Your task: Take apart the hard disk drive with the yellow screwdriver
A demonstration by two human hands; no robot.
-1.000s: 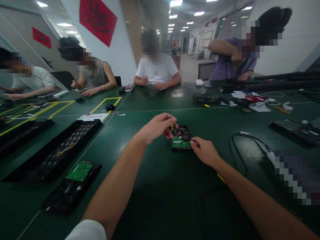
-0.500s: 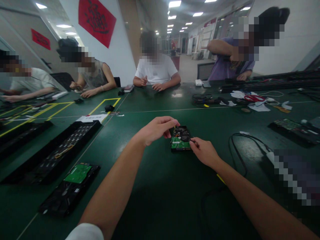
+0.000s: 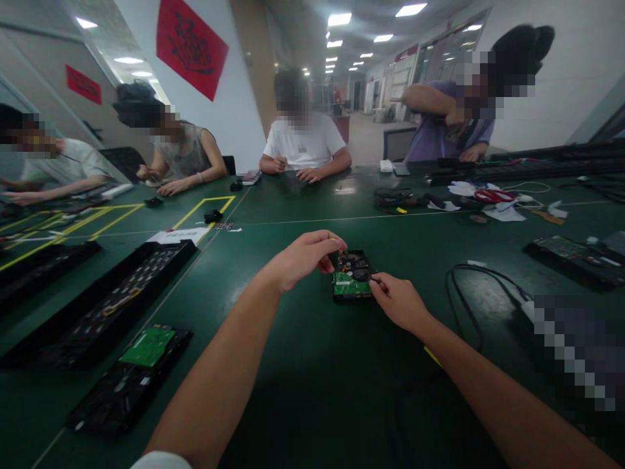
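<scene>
A hard drive with a green circuit board lies on the dark green table, in front of me at the middle. My left hand is at its upper left edge, thumb and index finger pinched together over the corner; whatever is between them is too small to make out. At the drive's right edge is my right hand, its fingers closed around something small and dark that I cannot make out.
Another drive lies at the lower left beside a long black tray. A black cable loops on the right, near another device. Several people sit across the table. Cables and paper scraps lie at the back right.
The view has shifted slightly. Both hands stay at the drive in nearly the same pose. The person in white across the table has lowered a hand a little.
</scene>
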